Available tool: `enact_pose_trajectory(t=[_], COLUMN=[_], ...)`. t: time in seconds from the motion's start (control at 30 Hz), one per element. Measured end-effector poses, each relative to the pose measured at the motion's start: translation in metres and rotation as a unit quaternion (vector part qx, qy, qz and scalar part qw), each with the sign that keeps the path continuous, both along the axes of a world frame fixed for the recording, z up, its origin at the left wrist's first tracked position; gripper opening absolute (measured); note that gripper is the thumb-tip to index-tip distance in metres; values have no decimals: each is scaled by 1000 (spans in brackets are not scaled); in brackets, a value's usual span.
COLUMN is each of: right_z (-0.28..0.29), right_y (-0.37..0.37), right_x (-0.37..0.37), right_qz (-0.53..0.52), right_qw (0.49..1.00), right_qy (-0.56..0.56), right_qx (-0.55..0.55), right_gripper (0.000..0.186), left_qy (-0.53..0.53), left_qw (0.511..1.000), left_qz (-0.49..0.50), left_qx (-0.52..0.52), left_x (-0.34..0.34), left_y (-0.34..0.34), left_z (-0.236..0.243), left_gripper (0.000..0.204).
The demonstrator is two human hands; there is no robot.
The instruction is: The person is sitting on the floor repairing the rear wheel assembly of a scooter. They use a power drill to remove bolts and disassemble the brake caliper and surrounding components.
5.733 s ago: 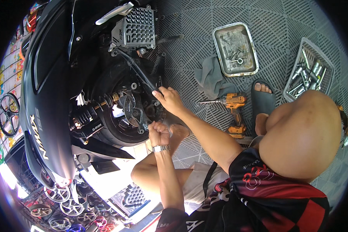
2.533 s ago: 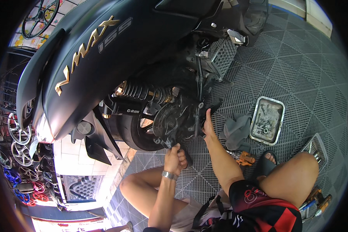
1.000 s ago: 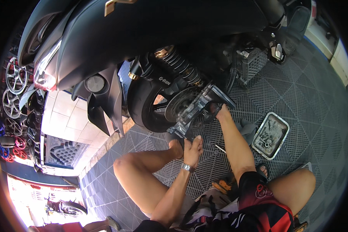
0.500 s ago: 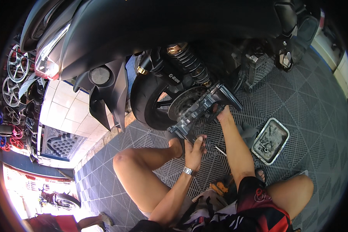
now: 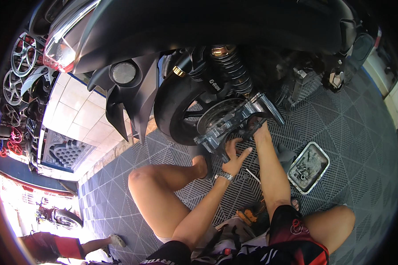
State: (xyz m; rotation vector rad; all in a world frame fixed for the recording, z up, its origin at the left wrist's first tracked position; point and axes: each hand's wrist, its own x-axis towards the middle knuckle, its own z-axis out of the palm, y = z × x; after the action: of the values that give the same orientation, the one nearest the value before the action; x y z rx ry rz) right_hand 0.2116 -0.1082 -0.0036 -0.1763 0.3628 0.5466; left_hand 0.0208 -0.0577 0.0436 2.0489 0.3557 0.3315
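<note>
A grey metal swingarm (image 5: 234, 123) lies slantwise across the brake disc (image 5: 214, 112) of a scooter's rear wheel (image 5: 170, 112). My right hand (image 5: 261, 130) reaches behind the swingarm's upper right end and grips it; its fingertips are hidden there. Just under the lower part, my left hand (image 5: 235, 161) has its thumb and index finger spread apart, close to the swingarm's dark end, with the other fingers partly hidden. Nothing shows between its thumb and finger. Above stands a coil-spring shock absorber (image 5: 234, 73) with a gold collar.
To the right, a metal tray (image 5: 309, 168) holds several bolts and small parts. A thin metal rod-like tool (image 5: 253, 176) lies by my right forearm. Black body panels (image 5: 137, 88) hang left of the wheel. Another person's leg (image 5: 97, 245) shows at the lower left.
My left hand has opened from a pinch at the swingarm's lower end and shifted right and up, with thumb and finger now spread. My right hand stays at the upper end. The view has shifted slightly.
</note>
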Motion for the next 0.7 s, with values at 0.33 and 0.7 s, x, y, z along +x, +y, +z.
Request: enact_pose_trajectory(t=[0.33,0.7], right_z=[-68,-62], right_y=[-18,-21], right_x=[14,-8], right_qz=[103,107], right_qw=[991,993], right_qy=[-73,-34], right_qx=[-51,20], right_gripper=[23,7], left_qy=[-70,-55], left_qw=[975,830], left_qz=[-76,173], left_qx=[195,-527], left_x=[17,-49], left_y=[-8,-2], left_z=[-3,2], left_gripper=[32,20])
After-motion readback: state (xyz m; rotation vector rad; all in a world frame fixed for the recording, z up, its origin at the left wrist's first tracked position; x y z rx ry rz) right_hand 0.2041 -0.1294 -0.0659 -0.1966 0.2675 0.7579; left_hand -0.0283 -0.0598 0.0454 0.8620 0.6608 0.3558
